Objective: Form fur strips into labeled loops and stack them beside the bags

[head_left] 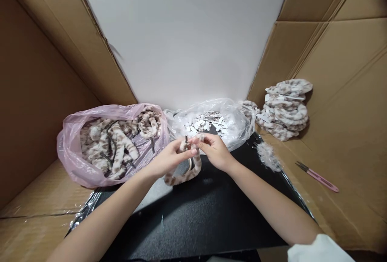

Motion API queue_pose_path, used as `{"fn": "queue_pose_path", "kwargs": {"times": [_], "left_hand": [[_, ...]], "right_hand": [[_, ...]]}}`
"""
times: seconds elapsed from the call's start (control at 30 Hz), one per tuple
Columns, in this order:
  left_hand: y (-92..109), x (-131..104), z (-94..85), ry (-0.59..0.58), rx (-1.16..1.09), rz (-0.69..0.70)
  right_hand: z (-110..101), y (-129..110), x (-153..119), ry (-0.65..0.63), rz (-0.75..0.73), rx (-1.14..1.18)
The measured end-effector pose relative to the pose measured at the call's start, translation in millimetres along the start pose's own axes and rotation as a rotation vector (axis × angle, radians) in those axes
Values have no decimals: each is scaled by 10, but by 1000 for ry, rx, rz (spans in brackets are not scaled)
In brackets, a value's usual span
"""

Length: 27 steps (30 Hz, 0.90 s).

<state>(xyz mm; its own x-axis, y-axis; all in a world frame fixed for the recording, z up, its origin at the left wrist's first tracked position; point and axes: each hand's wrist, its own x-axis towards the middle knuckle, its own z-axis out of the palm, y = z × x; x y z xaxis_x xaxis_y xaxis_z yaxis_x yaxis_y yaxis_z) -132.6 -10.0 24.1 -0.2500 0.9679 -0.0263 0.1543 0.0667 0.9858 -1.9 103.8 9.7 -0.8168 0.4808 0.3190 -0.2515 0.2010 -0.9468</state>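
Note:
A spotted, furry brown-and-white tube (196,166) is bent into a loop above the black work surface (193,217). My left hand (171,158) grips one end, where a short dark tip sticks up between the fingers. The other end is pinched in my right hand (214,149), close beside the left fingertips. Both ends are near each other at the top of the loop. Behind the loop, a round object (188,167) is partly hidden, so I cannot make out what it is.
At the left, a pink plastic bag (72,153) holds furry tubes with dark cords. A clear bag (238,133) with white tags lies behind my hands. Furry rings (287,111) are stacked at the right, near fluff (267,156) and pink-handled snips (322,179). Cardboard walls stand on both sides.

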Motion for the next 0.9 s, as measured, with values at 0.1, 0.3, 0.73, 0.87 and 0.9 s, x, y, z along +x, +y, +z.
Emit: {"fn": "queue_pose_path", "kwargs": {"times": [0.1, 0.3, 0.73, 0.87, 0.9], "left_hand": [[-25, 13, 79, -20, 21, 32], [-133, 73, 35, -71, 88, 41], [-149, 62, -4, -28, 51, 61], [-196, 82, -10, -38, 53, 67], [-206, 88, -9, -37, 50, 66]], "right_hand": [[15, 28, 18, 16, 49, 79], [-69, 3, 86, 86, 142, 165], [-62, 43, 71, 14, 228, 205], [-50, 94, 67, -2, 254, 206], [-53, 101, 68, -9, 255, 194]]}}
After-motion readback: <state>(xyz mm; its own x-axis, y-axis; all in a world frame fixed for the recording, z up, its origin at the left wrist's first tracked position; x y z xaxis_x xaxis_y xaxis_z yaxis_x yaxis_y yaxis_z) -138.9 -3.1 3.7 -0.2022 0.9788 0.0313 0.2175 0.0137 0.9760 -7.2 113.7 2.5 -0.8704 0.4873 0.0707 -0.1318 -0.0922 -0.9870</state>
